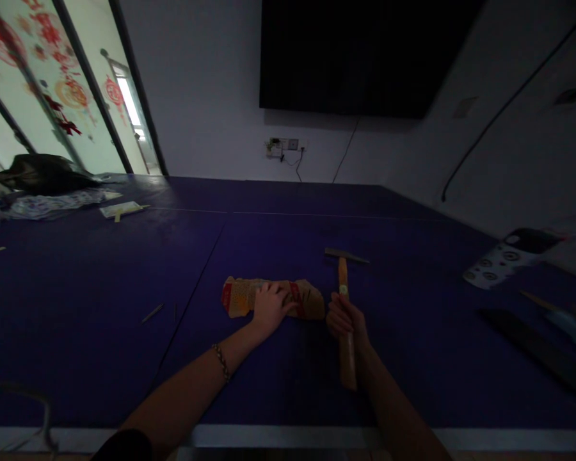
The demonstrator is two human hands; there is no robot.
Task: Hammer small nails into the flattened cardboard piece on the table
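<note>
A torn, flat piece of printed cardboard (240, 299), brown with red bands, lies on the purple tabletop (269, 365). My left hand (270, 306) rests on its middle, palm down with the fingers stretched out. Just right of the cardboard, my right hand (345, 318) is wrapped round the wooden handle of a hammer (344, 272). The hammer's metal head points away from me at the top, and the handle's end sticks out below my fist. Whether anything lies under my left palm is hidden.
Two thin, nail-like pieces (152, 312) lie left of the cardboard. A white patterned cylinder with a dark end (496, 262) and a long black object (532, 346) are at the right. A dark bag (48, 174) sits far left. A white cable (43, 410) crosses the near left corner.
</note>
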